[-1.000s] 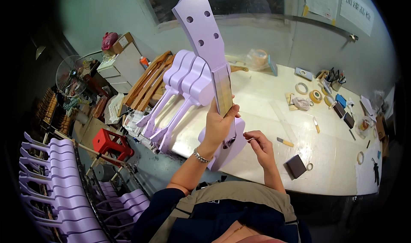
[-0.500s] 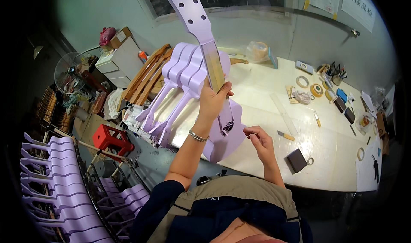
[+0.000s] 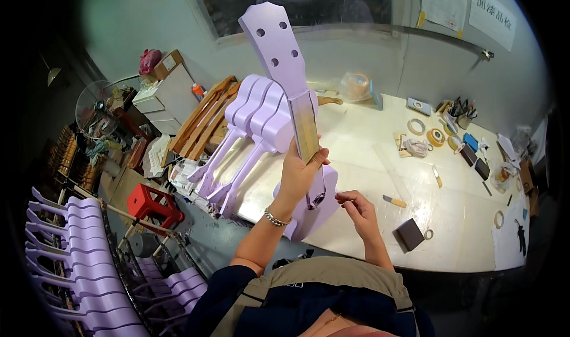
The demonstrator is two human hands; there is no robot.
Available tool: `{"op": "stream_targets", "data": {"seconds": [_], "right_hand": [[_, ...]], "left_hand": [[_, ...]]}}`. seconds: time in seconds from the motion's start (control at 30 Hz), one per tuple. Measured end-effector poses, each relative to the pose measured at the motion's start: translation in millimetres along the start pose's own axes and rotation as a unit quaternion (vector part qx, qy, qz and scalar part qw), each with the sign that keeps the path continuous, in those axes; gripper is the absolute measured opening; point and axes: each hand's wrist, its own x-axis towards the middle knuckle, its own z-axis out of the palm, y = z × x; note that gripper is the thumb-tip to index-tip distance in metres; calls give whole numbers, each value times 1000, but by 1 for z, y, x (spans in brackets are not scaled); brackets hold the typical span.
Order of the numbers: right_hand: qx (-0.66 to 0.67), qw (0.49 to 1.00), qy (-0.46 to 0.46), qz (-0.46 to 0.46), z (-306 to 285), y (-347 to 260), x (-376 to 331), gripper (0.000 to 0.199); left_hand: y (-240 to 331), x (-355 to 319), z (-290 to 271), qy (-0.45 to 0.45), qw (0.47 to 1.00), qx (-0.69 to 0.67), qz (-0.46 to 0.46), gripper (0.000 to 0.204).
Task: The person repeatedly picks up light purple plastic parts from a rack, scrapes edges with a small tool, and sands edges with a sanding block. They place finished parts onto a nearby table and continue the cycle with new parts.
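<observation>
My left hand [image 3: 303, 173] is wrapped round the neck of a lavender ukulele [image 3: 282, 70], just above the body. It is tilted with the four-holed headstock up and away, the body low in front of me. A bare, tan strip runs along the neck, and the dark sound hole shows partly below my hand. Beside the body's right edge is my right hand [image 3: 360, 213], its fingers loosely bent and apart, with nothing visible in them. Whether its fingertips touch the edge I cannot tell. Several more lavender ukuleles [image 3: 256, 108] stand in a row on the table to the left.
On the pale table [image 3: 350, 141] lie a dark block [image 3: 409, 235], two knives [image 3: 395, 201], a clear ruler [image 3: 392, 171] and tape rolls [image 3: 435, 137]. A pen holder [image 3: 466, 114] is at the far right. Racked ukuleles [image 3: 89, 266] and a red stool [image 3: 155, 208] stand left.
In the picture the held ukulele and my left hand sit lower and slightly further right. The whole scene has shifted down a little. My right hand stays beside the body.
</observation>
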Motion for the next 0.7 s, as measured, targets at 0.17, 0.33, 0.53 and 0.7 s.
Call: {"op": "stream_targets", "data": {"seconds": [0.17,0.33,0.53,0.7], "right_hand": [[6,1000,-1,-4,2,1,-1,23],[-10,1000,16,-7,0,5,-8,23],[-169,982,35,-80,-10,-13,12,43],[-186,980,-59,-39,8,-62,60,61]], "left_hand": [[6,-12,4,-17,1000,-3,-15,35],[4,-17,6,-29,1000,-9,4,36],[-2,10,2,-138,980,-133,51,41],[-2,44,-6,-309,946,37,86,42]]}}
